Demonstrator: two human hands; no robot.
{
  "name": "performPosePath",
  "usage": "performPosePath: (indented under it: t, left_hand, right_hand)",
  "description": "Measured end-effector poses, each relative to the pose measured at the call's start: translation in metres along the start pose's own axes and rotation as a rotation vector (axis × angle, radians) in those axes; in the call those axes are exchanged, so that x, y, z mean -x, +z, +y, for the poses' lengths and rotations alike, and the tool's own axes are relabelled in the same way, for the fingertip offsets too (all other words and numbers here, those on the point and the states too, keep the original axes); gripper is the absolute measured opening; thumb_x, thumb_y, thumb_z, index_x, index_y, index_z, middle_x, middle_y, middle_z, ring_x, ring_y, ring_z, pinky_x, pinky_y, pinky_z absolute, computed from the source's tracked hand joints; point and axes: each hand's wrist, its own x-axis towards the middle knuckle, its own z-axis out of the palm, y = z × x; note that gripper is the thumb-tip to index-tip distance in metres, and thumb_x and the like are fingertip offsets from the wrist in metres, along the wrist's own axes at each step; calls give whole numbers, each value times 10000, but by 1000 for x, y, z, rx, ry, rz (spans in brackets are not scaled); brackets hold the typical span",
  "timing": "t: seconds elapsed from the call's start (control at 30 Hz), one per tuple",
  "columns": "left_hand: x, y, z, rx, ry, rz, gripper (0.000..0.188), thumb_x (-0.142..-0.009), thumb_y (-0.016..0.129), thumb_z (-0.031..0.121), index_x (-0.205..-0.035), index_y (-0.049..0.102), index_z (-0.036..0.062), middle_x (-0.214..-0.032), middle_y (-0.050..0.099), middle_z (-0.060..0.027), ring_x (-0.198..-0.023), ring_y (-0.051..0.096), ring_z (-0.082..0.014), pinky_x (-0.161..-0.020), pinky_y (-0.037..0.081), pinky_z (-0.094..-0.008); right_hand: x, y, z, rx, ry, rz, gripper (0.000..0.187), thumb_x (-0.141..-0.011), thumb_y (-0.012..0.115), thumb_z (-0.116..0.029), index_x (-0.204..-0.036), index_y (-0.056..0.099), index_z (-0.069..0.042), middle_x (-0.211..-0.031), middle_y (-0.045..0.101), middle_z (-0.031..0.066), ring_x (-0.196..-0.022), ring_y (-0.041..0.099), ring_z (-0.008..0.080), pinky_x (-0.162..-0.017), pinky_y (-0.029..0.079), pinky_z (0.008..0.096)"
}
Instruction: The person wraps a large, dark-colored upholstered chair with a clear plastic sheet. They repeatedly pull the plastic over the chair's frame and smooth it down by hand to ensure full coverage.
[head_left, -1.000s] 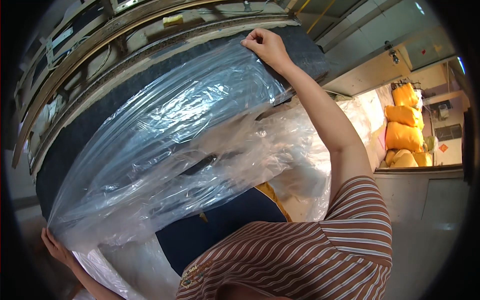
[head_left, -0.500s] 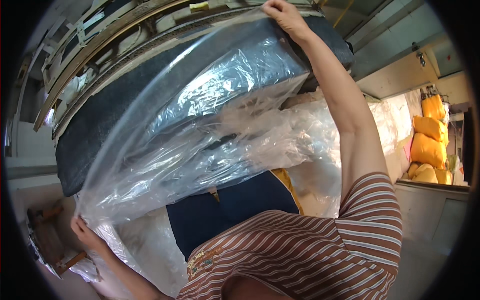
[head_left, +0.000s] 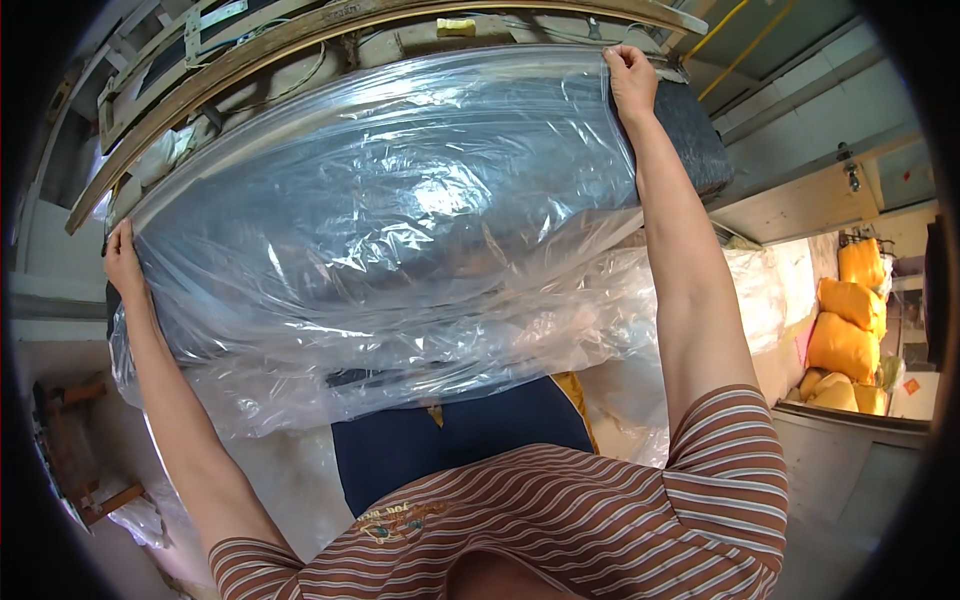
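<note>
A wide sheet of clear plastic film (head_left: 400, 190) is stretched over a dark, padded-looking surface (head_left: 690, 140). At the far left, my left hand (head_left: 122, 262) is closed on one corner of the film's far edge. My right hand (head_left: 632, 82) pinches the other corner at the far right. Between the hands the far edge runs taut, along a wooden bar. Toward me the film wrinkles and hangs in loose folds above my dark blue trousers (head_left: 460, 440).
A long wooden bar (head_left: 400, 20) curves across the back, with a small yellow piece (head_left: 456, 27) behind the film. Orange bundles (head_left: 845, 345) are piled at the right. A wooden frame (head_left: 95, 450) stands low at the left. More crumpled plastic lies toward the right.
My left hand has moved far forward and up with its corner of film. My right hand has shifted slightly right and nearer. The film now spreads flat over the dark surface.
</note>
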Motion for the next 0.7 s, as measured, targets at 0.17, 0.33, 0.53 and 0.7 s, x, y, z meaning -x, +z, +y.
performPosePath:
  t: [0.17, 0.33, 0.53, 0.7]
  left_hand:
    - [-9, 24, 18, -28, -62, 49, 347, -850, 676, 331, -1044, 699, 44, -975, 686, -64, -927, 596, -141, -859, 430, -261]
    - [-12, 31, 28, -292, -138, 50, 317, -833, 677, 347, -905, 694, 39, -799, 632, -33, -785, 550, -134, -779, 423, -260]
    - [-27, 9, -33, 120, -125, 148, 333, -871, 632, 327, -941, 646, 1, -859, 603, -58, -791, 516, -149, -761, 412, -274]
    - [-19, 11, -11, -96, -88, 76, 390, -934, 544, 348, -990, 627, -28, -897, 608, -82, -860, 525, -146, -810, 404, -258]
  right_hand:
    - [-8, 1, -2, 72, 91, -36, 262, -781, 693, -287, -856, 673, -37, -824, 668, 96, -785, 625, 209, -747, 478, 325]
    - [-21, 3, 20, 258, -37, 112, 353, -724, 737, -306, -868, 573, -28, -940, 547, 154, -906, 529, 289, -826, 430, 376]
    - [-21, 4, 19, 225, 55, 128, 385, -792, 659, -297, -968, 503, 7, -1088, 467, 213, -1014, 467, 349, -926, 368, 414]
    - [-29, -8, 12, 250, 112, 53, 451, -905, 498, -356, -998, 528, 85, -1159, 455, 297, -1072, 463, 418, -938, 354, 474]
